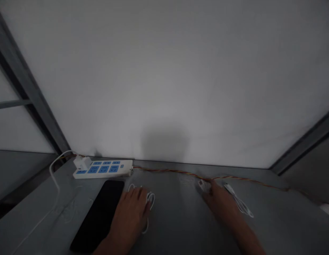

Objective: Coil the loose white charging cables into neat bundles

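On the left, my left hand (129, 214) rests palm down on the grey surface beside a black smartphone (99, 216). Its fingers are curled over a thin white cable (151, 202), whose loops stick out past the fingertips and by the thumb. Farther right, my right hand (217, 198) is closed on a small white object (202, 185), blurred and partly covered by the fingers. That hand is close to a twisted red and yellow wire (177, 171). Just right of it lies a bundled white cable (240, 202).
A white power strip (124, 173) with blue sockets stands at the back left against a pale wall panel (164, 78). A white charger (82, 162) is plugged into it, its cord (54, 177) trailing left. Metal frame posts (39, 92) flank the surface.
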`<state>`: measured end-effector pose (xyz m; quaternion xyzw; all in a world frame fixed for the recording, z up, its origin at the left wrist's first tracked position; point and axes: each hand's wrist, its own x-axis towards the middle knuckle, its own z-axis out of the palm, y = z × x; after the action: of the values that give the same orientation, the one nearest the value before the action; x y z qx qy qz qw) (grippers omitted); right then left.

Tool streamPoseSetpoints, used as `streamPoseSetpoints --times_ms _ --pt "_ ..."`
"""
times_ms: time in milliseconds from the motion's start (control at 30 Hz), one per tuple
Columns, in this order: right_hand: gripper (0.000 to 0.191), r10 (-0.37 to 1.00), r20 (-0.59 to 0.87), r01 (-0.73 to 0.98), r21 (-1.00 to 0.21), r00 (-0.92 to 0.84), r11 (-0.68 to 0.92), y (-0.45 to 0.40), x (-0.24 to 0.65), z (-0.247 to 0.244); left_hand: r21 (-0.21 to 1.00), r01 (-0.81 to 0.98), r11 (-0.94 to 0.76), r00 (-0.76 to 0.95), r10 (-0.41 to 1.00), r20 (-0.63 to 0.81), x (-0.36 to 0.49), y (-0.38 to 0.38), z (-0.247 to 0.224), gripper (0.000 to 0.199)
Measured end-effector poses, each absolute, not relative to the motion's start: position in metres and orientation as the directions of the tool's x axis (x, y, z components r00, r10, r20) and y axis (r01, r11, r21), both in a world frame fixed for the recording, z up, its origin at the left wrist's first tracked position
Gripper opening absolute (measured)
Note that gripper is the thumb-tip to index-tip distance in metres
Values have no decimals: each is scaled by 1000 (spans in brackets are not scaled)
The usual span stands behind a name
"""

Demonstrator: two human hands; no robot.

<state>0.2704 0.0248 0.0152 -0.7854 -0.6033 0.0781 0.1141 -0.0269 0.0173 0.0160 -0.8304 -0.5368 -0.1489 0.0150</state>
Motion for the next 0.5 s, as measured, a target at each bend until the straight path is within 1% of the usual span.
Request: streamPoseSetpoints --times_ms 67,100,133,167,200,233,300,367,400,433,500 --pt "40 931 25 917 -185 365 -354 25 288 17 91 909 -407 382 900 210 -26 18 22 22" --pt "40 911 42 903 -157 410 -399 24 294 19 87 907 -411 393 903 174 -24 18 24 22" --pt "42 896 71 894 -137 439 -427 24 296 20 95 903 -420 407 904 134 -22 17 24 24" --pt "43 892 112 895 -144 438 -421 23 295 22 110 895 -432 423 901 94 -19 15 24 27" --pt "43 898 158 906 -181 410 -382 23 292 24 134 886 -443 440 896 58 -17 13 22 30" --pt "43 911 201 921 -238 359 -310 22 285 25 168 875 -454 455 890 33 -15 10 20 34" --pt "40 948 240 914 -393 209 -102 21 265 25 260 845 -467 477 878 28 -13 6 16 41" --pt "38 987 161 862 -501 9 74 17 243 22 378 804 -459 477 877 51 -13 3 11 44" --pt "38 990 104 827 -546 -93 135 14 232 20 433 782 -449 473 879 58 -13 2 9 43" --pt "36 987 75 804 -573 -143 160 11 223 18 474 764 -437 467 882 60 -14 2 7 42" --pt "36 979 17 782 -599 -203 172 5 209 15 512 750 -420 460 886 53 -15 4 7 42"
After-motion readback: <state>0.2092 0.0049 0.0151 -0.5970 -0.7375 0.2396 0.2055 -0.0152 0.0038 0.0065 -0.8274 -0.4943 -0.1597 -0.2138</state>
